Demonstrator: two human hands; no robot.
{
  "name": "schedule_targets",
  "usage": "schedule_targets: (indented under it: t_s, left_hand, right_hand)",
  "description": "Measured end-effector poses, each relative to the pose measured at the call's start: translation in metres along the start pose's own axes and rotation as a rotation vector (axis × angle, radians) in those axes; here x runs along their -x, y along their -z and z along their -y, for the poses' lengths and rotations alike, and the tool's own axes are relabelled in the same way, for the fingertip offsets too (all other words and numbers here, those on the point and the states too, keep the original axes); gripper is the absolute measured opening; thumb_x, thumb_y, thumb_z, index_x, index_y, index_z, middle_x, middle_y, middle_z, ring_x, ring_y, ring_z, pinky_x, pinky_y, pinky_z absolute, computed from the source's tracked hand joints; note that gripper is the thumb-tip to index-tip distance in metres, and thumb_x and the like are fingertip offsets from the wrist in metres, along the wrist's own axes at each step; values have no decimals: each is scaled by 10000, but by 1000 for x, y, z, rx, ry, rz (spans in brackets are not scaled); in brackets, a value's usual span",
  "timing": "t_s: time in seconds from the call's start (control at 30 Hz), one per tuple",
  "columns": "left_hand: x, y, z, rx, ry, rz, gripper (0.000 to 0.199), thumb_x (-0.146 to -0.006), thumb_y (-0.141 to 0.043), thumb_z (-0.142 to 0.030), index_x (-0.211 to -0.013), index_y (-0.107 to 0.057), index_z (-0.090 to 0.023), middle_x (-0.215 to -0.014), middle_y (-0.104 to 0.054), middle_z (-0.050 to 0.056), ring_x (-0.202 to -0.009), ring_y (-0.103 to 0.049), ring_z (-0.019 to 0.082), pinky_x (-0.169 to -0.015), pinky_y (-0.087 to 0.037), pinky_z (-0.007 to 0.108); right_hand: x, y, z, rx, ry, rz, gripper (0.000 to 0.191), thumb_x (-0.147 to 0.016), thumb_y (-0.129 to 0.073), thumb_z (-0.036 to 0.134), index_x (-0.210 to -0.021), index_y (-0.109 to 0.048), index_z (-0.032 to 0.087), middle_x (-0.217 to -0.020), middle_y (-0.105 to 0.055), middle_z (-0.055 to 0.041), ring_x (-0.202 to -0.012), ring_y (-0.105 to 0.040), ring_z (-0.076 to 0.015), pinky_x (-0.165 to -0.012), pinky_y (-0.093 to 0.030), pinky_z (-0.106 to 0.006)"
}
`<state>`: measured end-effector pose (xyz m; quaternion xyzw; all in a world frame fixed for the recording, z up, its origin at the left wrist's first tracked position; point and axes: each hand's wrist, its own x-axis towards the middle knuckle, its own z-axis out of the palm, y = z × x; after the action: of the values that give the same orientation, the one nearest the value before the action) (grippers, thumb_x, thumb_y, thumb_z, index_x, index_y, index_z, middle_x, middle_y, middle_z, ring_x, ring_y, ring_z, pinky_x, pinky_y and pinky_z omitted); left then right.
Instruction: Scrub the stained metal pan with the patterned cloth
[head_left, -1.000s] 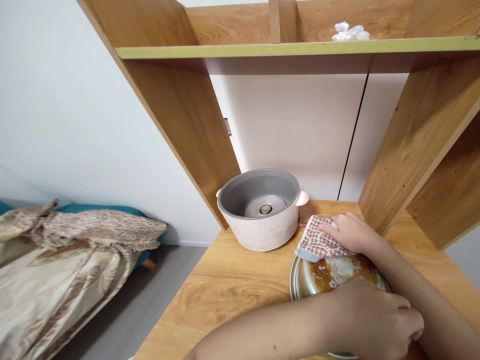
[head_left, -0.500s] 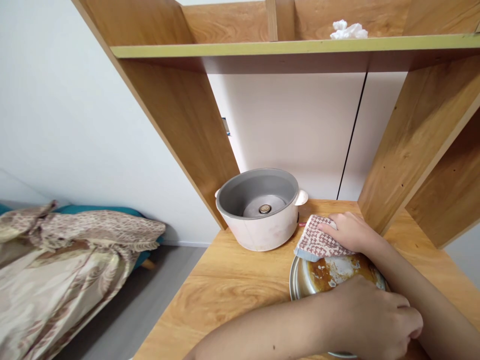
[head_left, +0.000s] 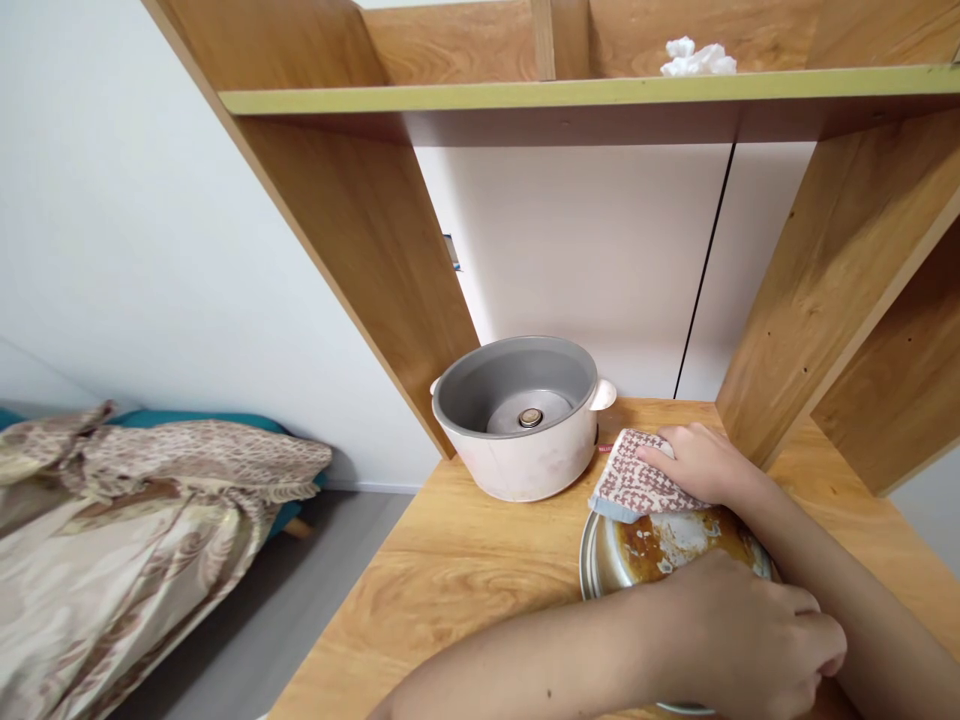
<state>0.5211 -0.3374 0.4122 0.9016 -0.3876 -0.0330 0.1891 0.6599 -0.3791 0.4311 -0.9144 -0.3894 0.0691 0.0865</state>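
A metal inner pot (head_left: 679,540) rests upside down on the wooden desk (head_left: 420,580), its silvery bottom stained brown with pale patches. My right hand (head_left: 697,462) presses a folded red-and-white patterned cloth (head_left: 637,475) against the pot's far edge, fingers closed over it. Across the near right part of the pot lies my left hand (head_left: 757,640), its fingers curled in; what they grip, if anything, is hidden beneath. Just left of the cloth stands a white cooker body (head_left: 525,465), open on top, with a grey inside and a round metal piece at its middle.
A shelf (head_left: 480,98) with a yellow-green edge spans above the desk, with crumpled white tissue (head_left: 697,60) on it. Wooden side panels (head_left: 817,290) rise at both sides. At left, a patterned cloth cover (head_left: 172,520) drapes over teal furniture above a grey floor (head_left: 300,590).
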Motion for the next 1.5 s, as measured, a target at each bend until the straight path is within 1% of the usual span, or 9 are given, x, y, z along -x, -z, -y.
schedule_targets:
  t_s: [0.37,0.47,0.63,0.77,1.0,1.1,1.3,1.43,1.5]
  left_hand:
    - [0,-2,1,13,-11,-25,207,-1039,-474,-336,-1133,-599,-200,-1222,-701,2,-880,-691,172,-490,-243,348]
    - [0,0,0,8,-10,-5,211,-1034,-477,-336,-1136,-602,-200,-1215,-701,0,-881,-688,171,-493,-247,348]
    - [0,6,-1,-3,-2,42,236,-1043,-437,-332,-1155,-593,-196,-1224,-685,4,-951,-689,182,-508,-267,345]
    - [0,5,0,12,-2,60,227,-1045,-443,-329,-1164,-586,-200,-1243,-679,-1,-972,-688,184,-507,-263,342]
    - [-1,-2,1,-5,-27,1,200,-1039,-476,-325,-1139,-591,-196,-1195,-692,3,-931,-687,183,-500,-271,350]
    - [0,0,0,-7,-40,-22,181,-1032,-492,-317,-1124,-596,-200,-1185,-699,-4,-910,-686,179,-491,-289,355]
    - [4,5,-3,-44,-41,-62,165,-1048,-489,-274,-1104,-619,-189,-1147,-712,0,-837,-678,171,-490,-381,391]
    - [3,4,-3,-46,-40,-67,161,-1049,-489,-282,-1101,-616,-199,-1138,-716,-3,-821,-678,168,-495,-388,388]
    - [3,3,-3,-49,-38,-61,149,-1046,-501,-293,-1100,-609,-205,-1139,-715,-13,-813,-676,165,-488,-378,383]
  right_hand:
    - [1,0,0,-5,10,-25,602,-1036,-360,649,-1026,-738,182,-1028,-787,-169,-970,-724,-317,-725,-402,-356]
    - [1,-1,-1,-6,24,-29,606,-1038,-355,656,-1013,-734,184,-1015,-788,-163,-959,-726,-312,-712,-392,-351]
    - [1,0,0,-5,30,-33,592,-1044,-353,648,-975,-726,194,-985,-788,-156,-931,-726,-306,-695,-373,-346]
    - [2,1,0,-6,23,-25,587,-1041,-359,657,-966,-720,200,-982,-787,-152,-922,-722,-300,-701,-372,-343]
    - [1,0,0,-3,17,-20,596,-1035,-361,670,-955,-722,203,-982,-783,-154,-926,-719,-299,-704,-369,-344]
    - [1,-1,-1,-3,24,-25,596,-1035,-360,665,-965,-728,200,-994,-785,-161,-935,-720,-309,-708,-374,-351]
    - [0,0,-1,-23,21,-15,607,-1031,-371,674,-1007,-742,195,-1003,-790,-155,-944,-723,-302,-709,-400,-341]
    - [-1,1,0,-31,29,-5,565,-1043,-385,620,-1006,-745,187,-1022,-794,-156,-951,-723,-297,-720,-408,-343]
    - [-1,1,0,-37,27,-5,568,-1040,-382,624,-999,-742,187,-1021,-792,-161,-951,-723,-302,-724,-412,-347]
